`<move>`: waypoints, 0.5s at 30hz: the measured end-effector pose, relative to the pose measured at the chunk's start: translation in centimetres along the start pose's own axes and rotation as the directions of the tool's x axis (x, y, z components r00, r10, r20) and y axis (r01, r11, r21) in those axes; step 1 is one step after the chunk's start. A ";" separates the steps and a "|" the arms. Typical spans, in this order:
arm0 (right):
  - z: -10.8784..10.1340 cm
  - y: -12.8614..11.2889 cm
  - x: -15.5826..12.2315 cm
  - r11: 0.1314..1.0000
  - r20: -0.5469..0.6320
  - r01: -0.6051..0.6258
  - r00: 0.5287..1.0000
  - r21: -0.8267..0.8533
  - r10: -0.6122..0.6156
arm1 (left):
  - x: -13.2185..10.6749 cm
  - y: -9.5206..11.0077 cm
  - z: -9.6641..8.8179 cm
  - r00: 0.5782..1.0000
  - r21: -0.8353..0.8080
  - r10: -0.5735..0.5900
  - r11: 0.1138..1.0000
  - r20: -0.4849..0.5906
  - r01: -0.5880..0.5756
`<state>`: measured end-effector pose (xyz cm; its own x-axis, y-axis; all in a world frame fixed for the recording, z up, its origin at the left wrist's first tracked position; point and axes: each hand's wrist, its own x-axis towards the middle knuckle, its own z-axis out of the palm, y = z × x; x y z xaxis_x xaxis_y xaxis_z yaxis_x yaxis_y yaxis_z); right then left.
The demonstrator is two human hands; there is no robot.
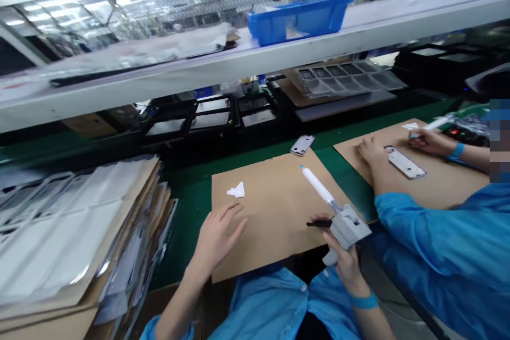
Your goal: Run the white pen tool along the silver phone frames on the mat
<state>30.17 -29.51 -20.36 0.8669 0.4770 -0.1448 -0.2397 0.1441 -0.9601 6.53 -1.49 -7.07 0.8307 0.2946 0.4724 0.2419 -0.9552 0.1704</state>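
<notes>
Head-camera footage showed the left hand [217, 236] laid flat and open on the brown cardboard sheet [271, 207] at lower centre of the frame, holding nothing. The right hand [343, 257] was closed around the grip of a grey dispensing gun [346, 227], whose white nozzle [316, 185] was pointed up and left over the sheet. A crumpled white wipe [236, 190] was seen on the cardboard, above the left hand. A phone frame [302, 145] was seen just past the sheet's far edge on the green belt [191, 186], out of either hand's touch. It was judged that glue could be dripped from the raised nozzle onto bare cardboard, since no part was placed beneath it. A co-worker's sleeve [430, 244] was close on the right, so a swing of the gun that way could be blocked. Open room was left mid-sheet; stacked trays [71, 234] crowded the left edge.
</notes>
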 end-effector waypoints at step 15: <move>4.5 -3.7 5.6 0.979 0.121 -0.199 0.974 0.043 0.193 | -11.9 -10.2 -24.1 0.610 0.509 -0.791 0.505 -0.051 0.697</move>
<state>33.95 -23.50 -16.56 0.7450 0.5971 -0.2974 -0.4262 0.0831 -0.9008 -17.91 5.46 6.39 0.2899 0.9365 0.1974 0.9564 -0.2909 -0.0247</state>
